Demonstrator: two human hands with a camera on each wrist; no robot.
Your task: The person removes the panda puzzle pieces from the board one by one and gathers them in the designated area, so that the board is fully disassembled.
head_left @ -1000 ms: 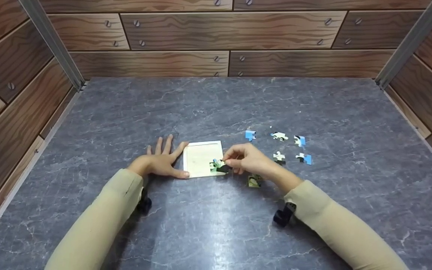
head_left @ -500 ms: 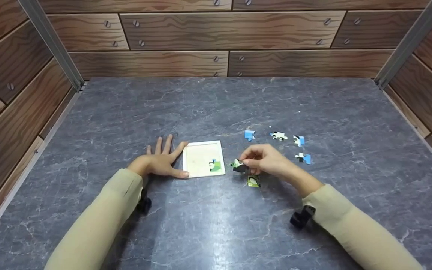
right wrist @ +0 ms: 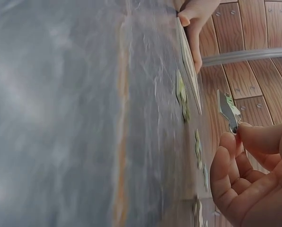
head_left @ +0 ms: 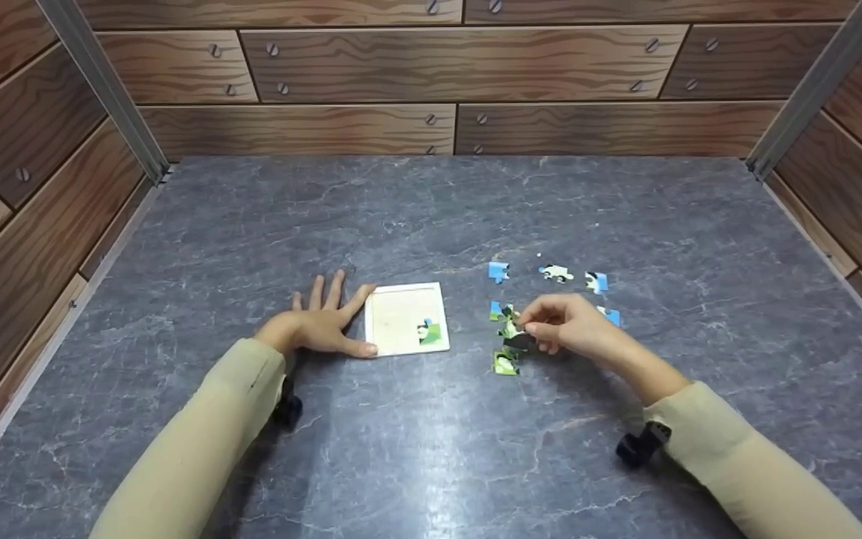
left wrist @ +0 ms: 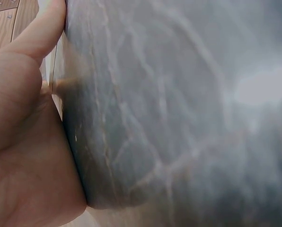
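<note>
A square puzzle tray (head_left: 401,311) with a pale rim lies on the grey table, a green-and-white piece (head_left: 432,332) lying in its lower right corner. My left hand (head_left: 315,328) rests on the table with fingers spread, its thumb and forefinger touching the tray's left edge. To the right of the tray, my right hand (head_left: 569,326) pinches a puzzle piece (right wrist: 228,111) between thumb and fingertips. That piece is black, white and green, and in the right wrist view it is held tilted off the table. The left wrist view shows mostly palm and tabletop.
Around the right hand lie several loose pieces: a blue one (head_left: 499,271), a black-and-white one (head_left: 556,272), a blue-edged one (head_left: 597,281) and a green one (head_left: 506,364). Another blue piece (head_left: 612,317) is partly hidden by the hand. Wood-patterned walls (head_left: 461,64) enclose the table.
My right hand has moved right from the tray's lower right corner to above the loose pieces, still pinching its piece. The left hand has stayed where it was.
</note>
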